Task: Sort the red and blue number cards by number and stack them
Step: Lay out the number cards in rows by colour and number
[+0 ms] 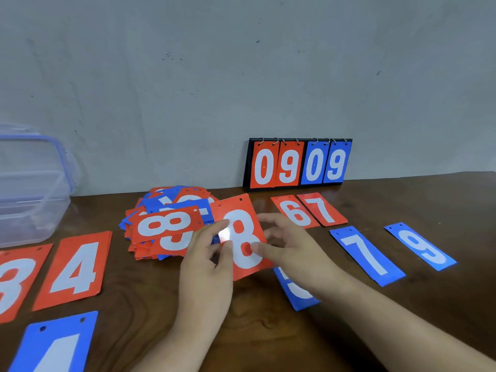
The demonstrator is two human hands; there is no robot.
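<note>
Head camera view: a person's left hand (206,264) and right hand (291,245) hold a red 8 card (243,229) between them at the centre of the frame, raised and tilted over a dark wooden table (402,208). The left hand pinches the card's left edge between thumb and forefinger. The right hand grasps the right edge, with the thumb on the printed face and the fingers behind.

Just left of the held card lies a loose pile of cards (161,208), red and blue mixed, with another red 8 (166,224) lying sideways on top. At the left edge of the frame a red 3 (13,280) and a red 4 (73,269) lie side by side. Below them, at lower left, is a blue card (53,345) whose numeral is cut off by the frame.

Right of centre, near the back of the table, a red 6 (295,213) and a red 7 (322,209) lie touching. Further right and nearer the camera, a blue 7 (367,256) and a blue 9 (421,245) lie apart from each other. A second blue card (295,289) lies flat under the right wrist, its numeral partly hidden.

A flip scoreboard (298,163) stands against the grey wall (241,76), showing 09 in red and 09 in blue. A clear plastic box (32,189) with a blue rim sits at the far left.
</note>
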